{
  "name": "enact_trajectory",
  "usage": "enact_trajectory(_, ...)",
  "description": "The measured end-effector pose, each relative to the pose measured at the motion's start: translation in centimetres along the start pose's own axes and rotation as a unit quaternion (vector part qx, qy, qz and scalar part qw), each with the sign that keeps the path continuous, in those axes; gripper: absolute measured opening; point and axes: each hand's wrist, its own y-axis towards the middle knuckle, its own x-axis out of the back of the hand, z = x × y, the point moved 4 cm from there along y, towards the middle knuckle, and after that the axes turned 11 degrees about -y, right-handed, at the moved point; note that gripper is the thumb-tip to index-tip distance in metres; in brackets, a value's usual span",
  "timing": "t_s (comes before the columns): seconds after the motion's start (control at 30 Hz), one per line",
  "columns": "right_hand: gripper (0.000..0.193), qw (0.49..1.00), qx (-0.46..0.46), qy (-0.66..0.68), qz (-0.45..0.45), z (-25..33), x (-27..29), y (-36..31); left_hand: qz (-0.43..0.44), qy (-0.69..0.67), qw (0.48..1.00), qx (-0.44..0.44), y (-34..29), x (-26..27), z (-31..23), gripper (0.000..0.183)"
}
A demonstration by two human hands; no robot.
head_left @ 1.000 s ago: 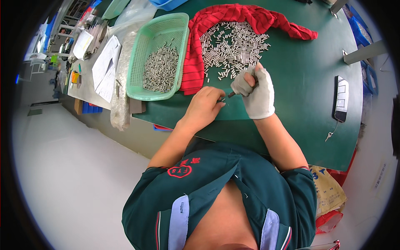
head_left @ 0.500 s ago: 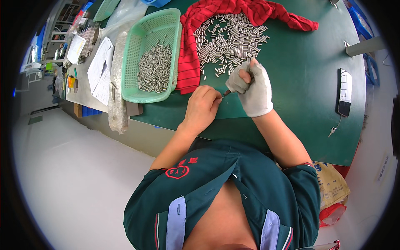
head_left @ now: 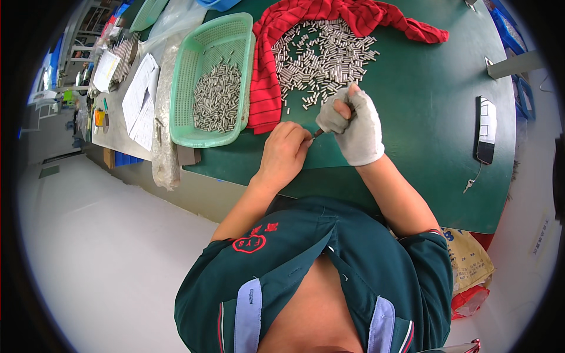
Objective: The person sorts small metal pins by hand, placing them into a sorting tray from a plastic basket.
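Observation:
My bare left hand (head_left: pixel 282 153) rests on the green tabletop, its fingers pinched together. Whatever they hold is too small or too hidden to make out. My right hand (head_left: pixel 357 126), in a whitish glove with bare fingertips showing, is closed around a slim, dark, rod-like tool (head_left: pixel 318 133). The tool's tip points at my left fingertips and sits very close to them. Just beyond my hands, many short silvery metal pins (head_left: pixel 329 56) lie loose on the table. A red cloth with dark stripes (head_left: pixel 266 88) curves around them.
Left of my hands stands a light green plastic basket (head_left: pixel 178 106) holding more metal pins (head_left: pixel 218 97). Papers (head_left: pixel 140 100) and plastic wrap (head_left: pixel 165 141) lie beyond it. At right are a phone (head_left: pixel 486 129) and a small key (head_left: pixel 468 186). A grey post (head_left: pixel 515 65) juts over the right edge.
Both hands keep nearly the same place and grip. The right hand and its tool have shifted very slightly left.

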Motion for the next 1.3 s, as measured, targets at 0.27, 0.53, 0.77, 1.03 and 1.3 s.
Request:
enact_trajectory(0.27,0.037,1.000,-0.012,0.007,-0.006,-0.1,-0.1,0.0,0.002,-0.004,1.000,0.006,0.0,0.0,-0.1,0.014)
enact_trajectory(0.53,0.036,1.000,-0.008,-0.020,-0.012,-0.6,-0.1,-0.2,-0.022,-0.018,1.000,0.013,0.0,-0.1,-0.1,0.014)
enact_trajectory(0.77,0.036,0.997,0.012,-0.078,-0.019,-1.1,0.1,-0.6,-0.052,-0.027,0.998,0.005,-0.3,-0.4,0.4,0.013)
enact_trajectory(1.03,0.042,0.991,0.022,-0.128,-0.023,-1.5,-0.2,-0.8,-0.036,-0.028,0.999,0.011,-0.2,-0.2,0.2,0.014)
enact_trajectory(1.3,0.047,0.992,0.044,-0.115,-0.008,-1.8,-0.4,-0.6,-0.115,0.024,0.992,-0.053,0.2,4.5,-2.4,0.013)
